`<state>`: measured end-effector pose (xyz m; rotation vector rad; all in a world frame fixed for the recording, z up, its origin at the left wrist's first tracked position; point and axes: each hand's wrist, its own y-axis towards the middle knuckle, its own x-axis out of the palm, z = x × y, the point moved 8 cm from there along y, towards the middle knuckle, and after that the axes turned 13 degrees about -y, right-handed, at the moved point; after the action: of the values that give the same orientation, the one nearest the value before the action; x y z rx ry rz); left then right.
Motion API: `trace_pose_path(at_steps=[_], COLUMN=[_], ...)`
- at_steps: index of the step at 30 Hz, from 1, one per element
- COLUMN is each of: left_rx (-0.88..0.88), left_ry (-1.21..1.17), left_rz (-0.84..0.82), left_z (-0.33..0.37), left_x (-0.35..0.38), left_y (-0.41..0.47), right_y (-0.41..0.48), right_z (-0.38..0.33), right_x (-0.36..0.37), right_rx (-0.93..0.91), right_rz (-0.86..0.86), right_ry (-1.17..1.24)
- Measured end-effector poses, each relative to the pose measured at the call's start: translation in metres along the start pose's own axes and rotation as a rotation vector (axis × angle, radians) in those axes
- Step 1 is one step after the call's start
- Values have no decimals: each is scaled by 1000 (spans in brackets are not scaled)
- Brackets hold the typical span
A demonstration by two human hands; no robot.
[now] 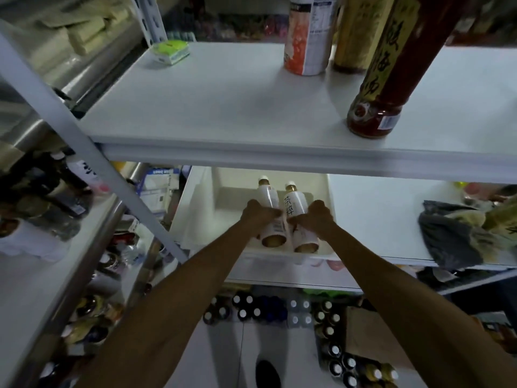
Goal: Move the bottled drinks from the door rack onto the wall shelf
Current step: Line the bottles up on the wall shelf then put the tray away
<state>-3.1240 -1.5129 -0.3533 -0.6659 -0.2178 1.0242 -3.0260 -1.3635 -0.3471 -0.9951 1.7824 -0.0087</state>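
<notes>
White shelving surrounds us. Over a tray [201, 208] on the lower shelf [377, 219], our left hand [258, 217] curls round the left bottle [269, 197]. The right bottle [293, 204], close beside it, is gripped by our right hand [317, 218], probably so both land together.

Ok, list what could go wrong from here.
The left hand grips the left bottle and the right hand the right bottle, close together over the white tray; they could knock and slip. The shelf above hangs low over the hands, so lifting may bump it and jolt the dark red bottle near its front edge.
</notes>
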Motion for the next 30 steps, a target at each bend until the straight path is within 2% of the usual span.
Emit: trace_pose_path(at_steps=[6,12,17,21,25,30], left_rx=[-136,-212,-78,136,305,510], left_ry=[-175,-167,-124,43,-7,-127], left_rz=[-93,-146,-3,138,247,355], left_z=[19,-8,-46,-58,-43,14], left_x=[-14,-33,-61,-80,-100,-129], left_y=[-51,-120,-187,-229,-273,-338], right_y=[-42,-103,-176,-227,-274,-324], right_z=[-13,-17,2,1,-20,-61], right_x=[-40,-46,-27,-28,-60,-110], right_rx=[-28,-63,-65,-108,-182,-277], right_rz=[17,-72,-100,-45,66,188], right_ry=[33,18,-33,27,131,237])
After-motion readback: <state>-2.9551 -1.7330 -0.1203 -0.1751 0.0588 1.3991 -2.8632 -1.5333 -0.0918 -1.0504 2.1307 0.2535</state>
